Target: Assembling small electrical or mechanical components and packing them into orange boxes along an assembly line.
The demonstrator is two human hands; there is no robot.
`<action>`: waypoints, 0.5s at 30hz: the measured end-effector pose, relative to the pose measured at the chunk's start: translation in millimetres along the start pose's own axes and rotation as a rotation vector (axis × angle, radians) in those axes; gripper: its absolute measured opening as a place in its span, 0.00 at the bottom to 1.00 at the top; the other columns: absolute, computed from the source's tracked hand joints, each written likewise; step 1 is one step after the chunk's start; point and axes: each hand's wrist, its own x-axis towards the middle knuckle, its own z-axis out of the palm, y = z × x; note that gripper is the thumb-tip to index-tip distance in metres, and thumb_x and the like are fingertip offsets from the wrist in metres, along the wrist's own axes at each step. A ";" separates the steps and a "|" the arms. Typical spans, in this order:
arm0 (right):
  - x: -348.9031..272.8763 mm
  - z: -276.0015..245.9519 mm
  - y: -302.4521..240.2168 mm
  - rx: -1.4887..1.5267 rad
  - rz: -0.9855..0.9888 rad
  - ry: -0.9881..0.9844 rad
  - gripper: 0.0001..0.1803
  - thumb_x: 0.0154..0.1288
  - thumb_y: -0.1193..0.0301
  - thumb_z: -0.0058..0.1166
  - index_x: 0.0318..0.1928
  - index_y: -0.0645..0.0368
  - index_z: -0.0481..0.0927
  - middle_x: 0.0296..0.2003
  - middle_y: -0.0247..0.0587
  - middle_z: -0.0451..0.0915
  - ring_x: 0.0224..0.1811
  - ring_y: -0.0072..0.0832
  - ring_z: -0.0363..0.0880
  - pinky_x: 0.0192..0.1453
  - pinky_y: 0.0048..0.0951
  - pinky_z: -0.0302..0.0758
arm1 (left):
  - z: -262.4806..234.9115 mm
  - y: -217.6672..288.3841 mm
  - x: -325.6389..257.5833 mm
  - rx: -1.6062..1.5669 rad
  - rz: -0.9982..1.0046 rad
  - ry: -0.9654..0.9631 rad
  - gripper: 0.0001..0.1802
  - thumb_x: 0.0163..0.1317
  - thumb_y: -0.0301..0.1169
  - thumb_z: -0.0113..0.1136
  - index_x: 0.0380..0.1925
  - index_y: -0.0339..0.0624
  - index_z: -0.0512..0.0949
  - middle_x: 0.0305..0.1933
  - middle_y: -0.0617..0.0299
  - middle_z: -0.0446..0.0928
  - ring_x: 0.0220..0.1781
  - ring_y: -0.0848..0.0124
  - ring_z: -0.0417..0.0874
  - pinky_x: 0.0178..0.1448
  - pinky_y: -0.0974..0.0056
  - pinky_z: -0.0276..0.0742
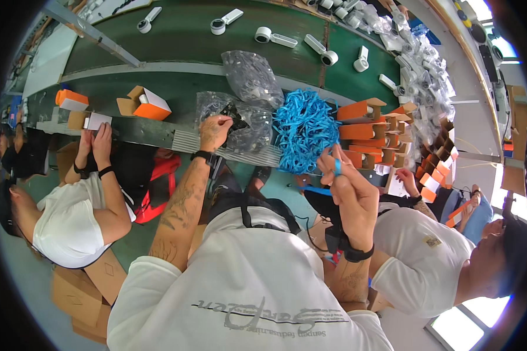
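My left hand (215,132) is at the near edge of an opened clear plastic bag (254,131) holding small black parts (235,112). Its fingers are pinched together; whatever is in them is too small to tell. My right hand (357,196) is raised at the near right of a heap of blue lanyards (307,126), its fingers closed on one blue lanyard (337,167). Behind the opened bag lies another clear plastic bag (251,76) with dark contents.
Orange-and-white boxes (363,130) stand open right of the heap, with another open box (146,104) at left. White handheld devices (275,37) lie along the green belt (187,35); bagged ones (427,82) pile up far right. Co-workers (79,216) (427,251) sit on both sides.
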 end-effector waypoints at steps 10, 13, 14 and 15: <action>19.8 53.5 37.5 -0.020 -0.004 0.071 0.09 0.76 0.76 0.69 0.52 0.63 0.88 0.43 0.38 0.94 0.36 0.19 0.86 0.37 0.23 0.77 | -64.8 163.9 -107.6 -1.055 -0.375 -0.091 0.15 0.77 0.25 0.66 0.57 0.26 0.83 0.51 0.48 0.90 0.49 0.65 0.93 0.58 0.62 0.91; 21.3 56.7 39.7 -0.157 -0.152 0.078 0.08 0.74 0.75 0.70 0.51 0.62 0.89 0.40 0.36 0.92 0.33 0.17 0.83 0.34 0.23 0.75 | -69.5 219.5 -141.9 -1.048 -0.310 -0.181 0.13 0.77 0.23 0.65 0.58 0.28 0.83 0.52 0.50 0.90 0.50 0.65 0.93 0.59 0.60 0.91; 19.9 56.3 40.2 -0.188 -0.185 0.097 0.07 0.73 0.74 0.72 0.48 0.60 0.90 0.39 0.35 0.92 0.32 0.18 0.84 0.33 0.24 0.75 | -67.3 229.7 -149.8 -1.022 -0.261 -0.234 0.13 0.78 0.23 0.64 0.58 0.29 0.83 0.52 0.51 0.90 0.50 0.64 0.93 0.59 0.59 0.91; 17.9 57.1 41.2 -0.196 -0.235 0.131 0.07 0.72 0.75 0.72 0.49 0.59 0.90 0.38 0.37 0.91 0.31 0.21 0.85 0.33 0.26 0.76 | -65.3 234.6 -155.9 -1.043 -0.218 -0.273 0.13 0.78 0.22 0.64 0.58 0.30 0.83 0.54 0.51 0.89 0.52 0.64 0.92 0.60 0.58 0.91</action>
